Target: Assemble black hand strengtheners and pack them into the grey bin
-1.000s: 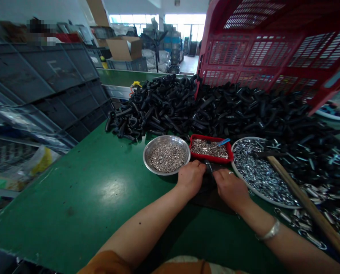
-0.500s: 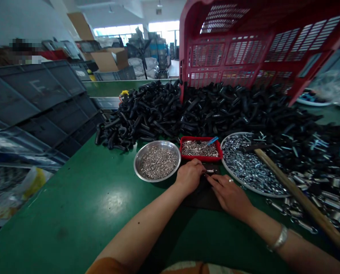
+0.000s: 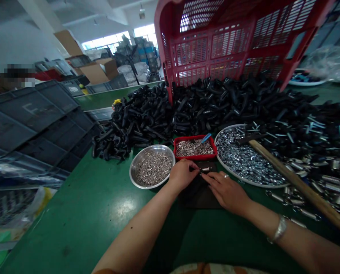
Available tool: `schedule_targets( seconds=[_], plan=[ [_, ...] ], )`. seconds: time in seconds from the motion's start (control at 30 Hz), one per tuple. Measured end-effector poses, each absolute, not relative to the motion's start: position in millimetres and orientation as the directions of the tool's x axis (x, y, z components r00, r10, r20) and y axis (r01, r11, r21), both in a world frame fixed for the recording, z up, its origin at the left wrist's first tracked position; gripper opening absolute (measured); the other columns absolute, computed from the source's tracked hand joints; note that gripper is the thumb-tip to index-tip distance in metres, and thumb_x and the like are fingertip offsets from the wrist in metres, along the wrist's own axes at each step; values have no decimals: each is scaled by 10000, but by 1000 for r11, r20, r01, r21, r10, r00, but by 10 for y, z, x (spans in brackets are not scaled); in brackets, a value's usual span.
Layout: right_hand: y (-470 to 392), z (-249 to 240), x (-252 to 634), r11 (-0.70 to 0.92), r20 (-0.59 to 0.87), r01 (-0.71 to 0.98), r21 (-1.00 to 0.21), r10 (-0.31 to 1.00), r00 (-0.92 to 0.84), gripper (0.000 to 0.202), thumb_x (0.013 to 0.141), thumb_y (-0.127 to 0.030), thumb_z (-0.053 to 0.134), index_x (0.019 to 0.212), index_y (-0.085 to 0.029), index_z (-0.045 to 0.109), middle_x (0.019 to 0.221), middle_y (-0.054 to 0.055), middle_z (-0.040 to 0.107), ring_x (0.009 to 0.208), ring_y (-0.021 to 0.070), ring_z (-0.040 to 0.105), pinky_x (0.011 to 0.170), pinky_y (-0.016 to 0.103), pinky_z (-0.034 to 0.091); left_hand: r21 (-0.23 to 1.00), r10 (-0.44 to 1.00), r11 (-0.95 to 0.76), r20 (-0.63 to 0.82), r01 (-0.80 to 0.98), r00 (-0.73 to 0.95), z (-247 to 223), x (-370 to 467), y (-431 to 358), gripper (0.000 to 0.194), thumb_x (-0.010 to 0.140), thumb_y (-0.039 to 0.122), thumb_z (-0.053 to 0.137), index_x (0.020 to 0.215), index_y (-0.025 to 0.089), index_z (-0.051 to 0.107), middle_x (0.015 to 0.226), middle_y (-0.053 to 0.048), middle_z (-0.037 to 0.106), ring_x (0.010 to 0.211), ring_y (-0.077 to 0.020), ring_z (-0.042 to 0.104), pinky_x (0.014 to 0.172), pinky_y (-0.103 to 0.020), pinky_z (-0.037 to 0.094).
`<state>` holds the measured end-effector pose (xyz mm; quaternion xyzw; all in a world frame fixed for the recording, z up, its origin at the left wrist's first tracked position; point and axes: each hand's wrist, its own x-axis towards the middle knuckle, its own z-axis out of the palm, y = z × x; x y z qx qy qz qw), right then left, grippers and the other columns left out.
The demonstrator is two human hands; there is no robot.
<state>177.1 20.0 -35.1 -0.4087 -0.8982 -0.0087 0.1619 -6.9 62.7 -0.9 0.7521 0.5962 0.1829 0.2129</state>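
My left hand point(image 3: 183, 175) is closed in a pinch over the dark mat point(image 3: 200, 198), its thumb and forefinger meeting at a small dark piece too hidden to name. My right hand point(image 3: 228, 191) comes in from the other side, fingers close together and fingertips at that same spot. Just beyond the fingertips, a small metal coil spring point(image 3: 206, 169) lies crosswise, near the small dark piece; whether they are joined cannot be seen. A red tray point(image 3: 195, 155) of metal pins stands behind my hands, with a blue-handled tool point(image 3: 205, 138) resting in it.
At left is a steel bowl point(image 3: 132, 176) of tiny metal parts. On the right, a hammer point(image 3: 284, 171) lies across a round tray point(image 3: 245, 179) of metal pieces, beside loose springs point(image 3: 308, 213). Black curved parts point(image 3: 147, 114) are heaped behind, before a red crate point(image 3: 170, 76). Grey bins point(image 3: 35, 125) stand left.
The view has tilted and shifted a little. Both hands stay together at the same small piece; the left thumb and forefinger now show more clearly beside the spring.
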Motion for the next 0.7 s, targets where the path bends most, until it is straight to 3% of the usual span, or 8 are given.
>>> schedule_targets(
  seconds=[0.3,0.53,0.7],
  plan=[
    [202,-379,1791,669,305,732,-129,729,-613,413,818,-146,391,1222,-142,475,1088,118,542,933,224,469,793,376,446,371,916,-399,117,838,384,11,-86,557,137,797,246,482,874,215,591,974,-5,558,842,-126,555,736,-230,451],
    [214,-395,1803,676,322,721,-150,723,-611,384,814,-149,392,1178,-124,513,1086,128,541,940,227,467,795,374,449,73,878,-467,159,881,452,-43,5,462,230,871,234,345,959,182,550,1027,-58,516,839,-155,542,662,-256,474],
    [208,-388,1797,670,325,725,-161,729,-602,393,814,-140,386,1188,-129,507,1080,127,549,939,221,469,806,375,442,125,881,-471,125,873,457,-35,-32,484,212,864,245,371,967,195,549,1023,-47,527,857,-134,541,699,-228,466]
  ],
)
